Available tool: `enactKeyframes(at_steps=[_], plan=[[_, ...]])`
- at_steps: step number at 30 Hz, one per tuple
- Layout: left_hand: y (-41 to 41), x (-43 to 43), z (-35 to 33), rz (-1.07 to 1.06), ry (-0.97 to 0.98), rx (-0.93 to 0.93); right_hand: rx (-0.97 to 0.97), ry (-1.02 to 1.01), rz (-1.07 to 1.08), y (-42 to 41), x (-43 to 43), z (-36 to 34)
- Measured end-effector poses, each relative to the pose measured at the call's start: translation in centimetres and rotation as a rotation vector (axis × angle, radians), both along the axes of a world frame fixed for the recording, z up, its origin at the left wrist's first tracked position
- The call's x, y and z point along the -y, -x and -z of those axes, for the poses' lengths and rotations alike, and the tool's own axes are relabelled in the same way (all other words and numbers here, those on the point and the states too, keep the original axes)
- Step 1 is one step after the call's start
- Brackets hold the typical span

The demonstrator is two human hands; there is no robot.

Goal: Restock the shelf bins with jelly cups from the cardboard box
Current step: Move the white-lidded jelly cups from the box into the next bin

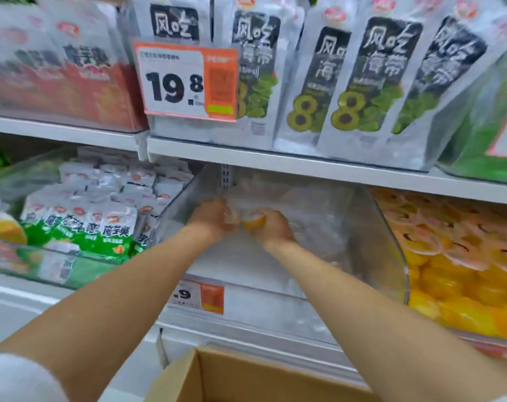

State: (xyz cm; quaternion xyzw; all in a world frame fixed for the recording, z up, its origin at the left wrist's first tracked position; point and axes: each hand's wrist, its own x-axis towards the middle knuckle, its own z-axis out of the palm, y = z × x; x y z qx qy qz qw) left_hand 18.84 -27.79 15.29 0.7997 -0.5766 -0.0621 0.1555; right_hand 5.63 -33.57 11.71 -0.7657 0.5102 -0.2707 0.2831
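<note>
Both my arms reach deep into a clear plastic shelf bin (278, 288) in the middle of the lower shelf. My left hand (210, 217) and my right hand (271, 227) sit close together at the back of the bin, fingers curled round blurred yellow jelly cups (253, 220). The picture is too blurred to tell how many cups each hand holds. The bin floor around the hands looks bare. The open cardboard box (206, 375) is at the bottom edge, below my arms; its inside is hidden.
A neighbouring bin (461, 274) on the right is heaped with yellow jelly cups. A bin of white and green snack packets (81, 221) stands on the left. Tall white bags (345, 82) and a 19.8 price card (185, 79) fill the upper shelf.
</note>
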Motion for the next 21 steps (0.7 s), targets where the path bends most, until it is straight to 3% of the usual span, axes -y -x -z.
enactKeyframes(at_steps=[3,5,8,12,16,21], plan=[[-0.7,0.8,1.0,0.003,-0.07,0.118,-0.069,-0.059,-0.084,0.5,-0.8,-0.1],[-0.8,0.9,1.0,-0.036,-0.079,0.185,-0.095,0.014,-0.005,1.0,-0.6,-0.6],[-0.6,0.3,1.1,-0.048,-0.169,0.254,-0.211,0.065,-0.059,1.2,-0.6,-1.1],[-1.0,0.1,1.7,0.092,-0.274,0.157,-0.366,-0.002,-0.216,0.5,-0.5,-1.0],[-0.3,-0.3,0.7,0.078,-0.255,0.015,-0.49,-0.02,-0.266,0.7,-0.6,-1.3],[0.4,-3.0,-0.3,0.053,-0.137,-0.146,-0.448,0.099,-0.202,2.2,-3.1,-3.1]])
